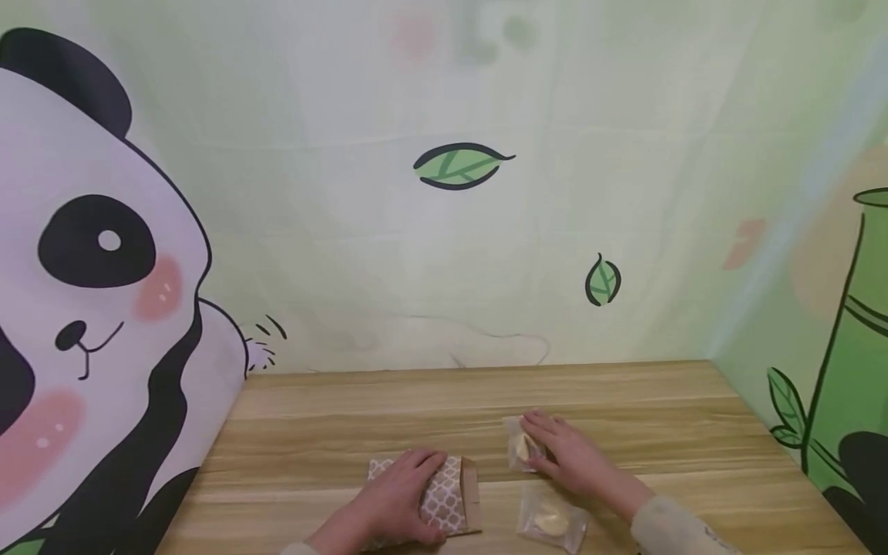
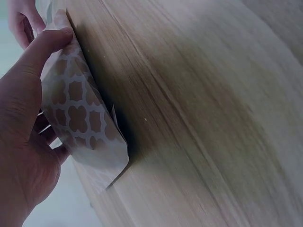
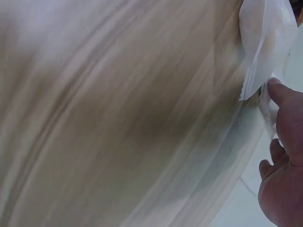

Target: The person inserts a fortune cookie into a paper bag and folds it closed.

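Note:
My left hand [image 1: 391, 501] grips a brown paper bag [image 1: 444, 493] with a white lattice print; the bag lies flat, its open end facing right. In the left wrist view the thumb lies over the printed side of the bag [image 2: 78, 116], and the fingers reach round its far edge. Farther back and to the right, my right hand [image 1: 572, 459] holds a small translucent packet [image 1: 516, 443] with a pale yellow piece inside, between thumb and fingers. A second such packet [image 1: 553, 523] lies nearer me, below the right hand. The right wrist view shows the thumb against clear wrapping [image 3: 267, 109].
Everything lies on a wood-grain table [image 1: 312, 416]. A pale green cloth backdrop [image 1: 333, 231] with printed leaves stands along the back edge. A printed panda [image 1: 104, 231] covers the left side, and printed green bamboo [image 1: 853, 370] the right.

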Action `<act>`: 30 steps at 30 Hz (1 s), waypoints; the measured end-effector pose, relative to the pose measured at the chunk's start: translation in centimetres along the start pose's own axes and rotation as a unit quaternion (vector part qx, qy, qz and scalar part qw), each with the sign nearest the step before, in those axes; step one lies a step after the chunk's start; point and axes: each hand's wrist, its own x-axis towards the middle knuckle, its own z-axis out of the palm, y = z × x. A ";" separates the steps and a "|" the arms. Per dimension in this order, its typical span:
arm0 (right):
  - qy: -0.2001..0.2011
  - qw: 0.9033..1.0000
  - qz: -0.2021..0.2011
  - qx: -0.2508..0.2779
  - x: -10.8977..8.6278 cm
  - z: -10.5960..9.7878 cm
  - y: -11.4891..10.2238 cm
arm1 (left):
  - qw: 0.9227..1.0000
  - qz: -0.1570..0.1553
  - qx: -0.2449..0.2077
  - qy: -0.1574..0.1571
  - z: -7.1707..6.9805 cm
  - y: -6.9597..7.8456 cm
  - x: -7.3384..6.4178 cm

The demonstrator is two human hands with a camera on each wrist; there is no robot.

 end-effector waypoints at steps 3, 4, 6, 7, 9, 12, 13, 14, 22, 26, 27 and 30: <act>0.010 0.999 -0.040 -0.009 -0.1 0.0 0.2 | 1.000 -0.001 0.003 0.000 0.2 -0.2 0.1; 0.014 0.999 -0.051 -0.013 -0.1 0.1 0.4 | 1.000 -0.001 0.004 0.001 0.2 -0.2 0.1; 0.019 0.998 -0.063 -0.015 -0.1 0.1 0.6 | 1.000 -0.002 0.005 0.001 0.4 -0.3 0.2; 0.019 0.998 -0.063 -0.011 -0.2 0.1 0.6 | 1.000 -0.004 0.005 0.000 0.4 -0.4 0.2; 0.010 0.999 -0.046 0.008 -0.3 0.0 0.6 | 1.000 -0.004 0.007 0.001 0.4 -0.4 0.2; -0.004 0.998 0.014 0.062 -0.3 -0.3 0.3 | 1.000 -0.003 0.010 0.000 0.3 -0.4 0.2; -0.005 0.996 0.039 0.080 -0.3 -0.4 0.2 | 1.000 -0.003 0.011 -0.001 0.3 -0.4 0.2; -0.005 0.993 0.068 0.098 -0.2 -0.4 0.2 | 1.000 -0.003 0.012 -0.001 0.2 -0.4 0.2; 0.034 0.972 0.182 0.145 0.9 -0.2 -0.1 | 1.000 -0.005 0.022 -0.001 0.3 -0.3 0.2; 0.042 0.967 0.204 0.147 1.2 0.1 -0.1 | 1.000 -0.004 0.023 0.001 0.4 -0.3 0.2; 0.043 0.966 0.209 0.148 1.2 0.1 -0.2 | 1.000 -0.004 0.023 0.001 0.4 -0.2 0.2; 0.044 0.962 0.220 0.154 1.4 0.3 -0.2 | 1.000 -0.005 0.021 0.000 0.5 -0.2 0.3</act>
